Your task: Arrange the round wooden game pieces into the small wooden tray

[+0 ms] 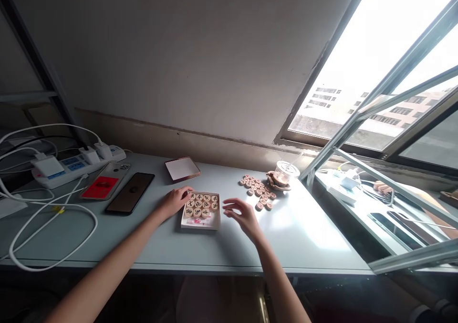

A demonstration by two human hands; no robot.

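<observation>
A shallow white-edged box [200, 222] lies on the table in front of me, with rows of round xiangqi pieces [198, 204] in its far part. Dark characters face up on these pieces, and the near strip of the box bottom shows a red print. My left hand [174, 202] rests at the far left corner of the box, fingers bent and closed on its edge. Just right of the box hovers my right hand [243, 214], thumb and fingers apart with nothing between them. Farther right, several loose xiangqi pieces [258, 189] with reddish characters lie in a cluster.
An upturned box lid [182, 169] lies behind the box. Left are a dark phone [130, 194], a phone with a red card [103, 184], a power strip [78, 163] and white cables. A lidded clear cup [286, 170] stands right. Beyond the metal frame, another person's hand [382, 187] shows.
</observation>
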